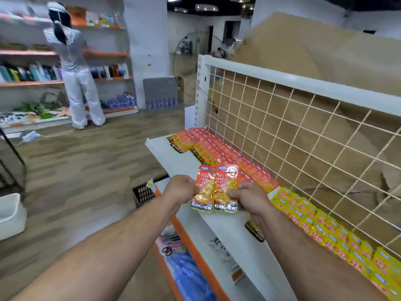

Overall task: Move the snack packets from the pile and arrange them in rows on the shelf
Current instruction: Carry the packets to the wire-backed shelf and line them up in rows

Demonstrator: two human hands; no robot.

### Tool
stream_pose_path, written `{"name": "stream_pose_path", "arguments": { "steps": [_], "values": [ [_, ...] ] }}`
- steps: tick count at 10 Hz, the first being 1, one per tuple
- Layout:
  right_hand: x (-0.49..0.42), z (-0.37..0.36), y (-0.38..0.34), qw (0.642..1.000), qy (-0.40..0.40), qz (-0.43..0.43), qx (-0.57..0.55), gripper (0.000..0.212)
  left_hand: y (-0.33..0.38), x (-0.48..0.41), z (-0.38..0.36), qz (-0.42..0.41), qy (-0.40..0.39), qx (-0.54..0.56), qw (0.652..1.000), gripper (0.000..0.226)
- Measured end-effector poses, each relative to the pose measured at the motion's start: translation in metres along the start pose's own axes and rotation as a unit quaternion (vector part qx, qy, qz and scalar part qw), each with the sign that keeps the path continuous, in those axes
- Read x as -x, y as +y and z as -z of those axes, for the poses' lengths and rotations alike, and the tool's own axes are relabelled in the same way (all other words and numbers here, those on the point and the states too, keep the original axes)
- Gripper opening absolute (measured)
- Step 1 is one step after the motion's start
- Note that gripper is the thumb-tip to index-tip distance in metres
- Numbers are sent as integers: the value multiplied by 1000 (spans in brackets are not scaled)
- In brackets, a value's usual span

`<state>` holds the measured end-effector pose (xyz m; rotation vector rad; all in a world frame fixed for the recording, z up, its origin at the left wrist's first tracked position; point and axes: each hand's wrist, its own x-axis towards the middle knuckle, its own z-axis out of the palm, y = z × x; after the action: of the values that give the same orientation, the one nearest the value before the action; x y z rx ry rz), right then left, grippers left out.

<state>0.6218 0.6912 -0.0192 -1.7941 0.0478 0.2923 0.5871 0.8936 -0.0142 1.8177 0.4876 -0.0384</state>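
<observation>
My left hand (181, 190) pinches one orange snack packet (203, 187) and my right hand (249, 198) pinches a second orange packet (225, 190) beside it. Both packets are held upright, side by side, above the front of the white shelf (191, 166). Rows of orange packets (217, 148) lie overlapping along the back of the shelf against the wire grid. Rows of yellow packets (325, 231) continue to the right. A single dark-edged packet (255, 231) lies on the shelf under my right forearm.
A wire grid back panel (282, 127) stands behind the shelf, with brown cardboard beyond it. A lower shelf (195, 268) holds blue items and scissors. A black crate (143, 194) sits on the floor. A person (73, 68) stands at far shelves on the left.
</observation>
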Motion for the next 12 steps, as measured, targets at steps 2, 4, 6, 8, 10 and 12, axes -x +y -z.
{"name": "stream_pose_path", "arguments": {
  "steps": [2, 4, 6, 8, 10, 12],
  "values": [
    [-65, -14, -23, 999, -29, 15, 4, 47, 25, -57, 12, -14, 33, 0, 999, 30],
    [-114, -28, -31, 1000, -15, 14, 15, 44, 29, -113, 22, -13, 34, -17, 999, 30],
    [-159, -49, -41, 999, 20, -9, 29, 41, 33, -175, 36, -24, 0, -40, 999, 34],
    [-198, -88, -59, 995, 95, -27, 30, 44, 31, -254, 57, -49, -48, -126, 990, 34],
    [-225, -129, -66, 981, 177, -77, 12, 42, 41, -329, 77, -88, -122, -226, 962, 23],
    [-231, -153, -67, 964, 242, -107, -8, 35, 39, -354, 80, -195, -165, -330, 909, 21]
  ]
}}
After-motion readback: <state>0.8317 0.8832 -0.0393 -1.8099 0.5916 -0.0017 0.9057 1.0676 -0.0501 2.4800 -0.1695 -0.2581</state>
